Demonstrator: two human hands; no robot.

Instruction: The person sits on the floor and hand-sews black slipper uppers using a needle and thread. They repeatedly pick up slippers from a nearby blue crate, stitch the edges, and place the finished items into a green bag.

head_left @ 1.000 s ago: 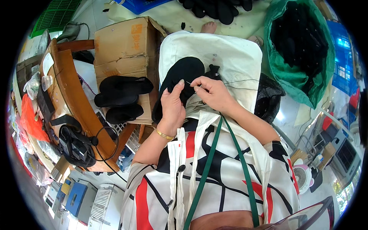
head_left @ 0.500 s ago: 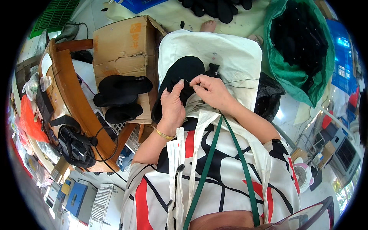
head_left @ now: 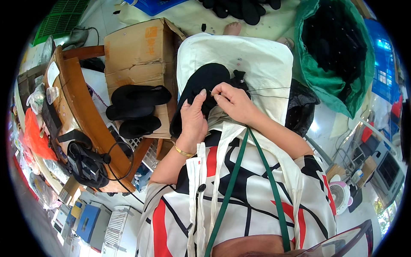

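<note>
A black fabric slipper (head_left: 208, 73) lies on the white cloth in front of me, its sole end toward the far side. My left hand (head_left: 194, 118) is closed on its near part, thumb pressed on top of the black fabric. Close beside that thumb, my right hand (head_left: 233, 100) pinches a thin, light-coloured needle (head_left: 211, 93) between thumb and fingertips; most of it is hidden. Black thread (head_left: 269, 89) stretches out to the right from behind my right hand across the cloth. A small black bundle (head_left: 239, 78) sits just beyond my right hand.
The white cloth (head_left: 261, 55) covers my work surface. To the left, black slippers (head_left: 139, 96) rest on a cardboard box (head_left: 135, 47), near a wooden table (head_left: 92, 128). A green sack (head_left: 359, 100) of black pieces stands at far right, a black plastic bag (head_left: 302, 109) nearer.
My right fingertips have shifted very slightly at the slipper, and less of the needle shows. My left hand keeps its grip in the same place.
</note>
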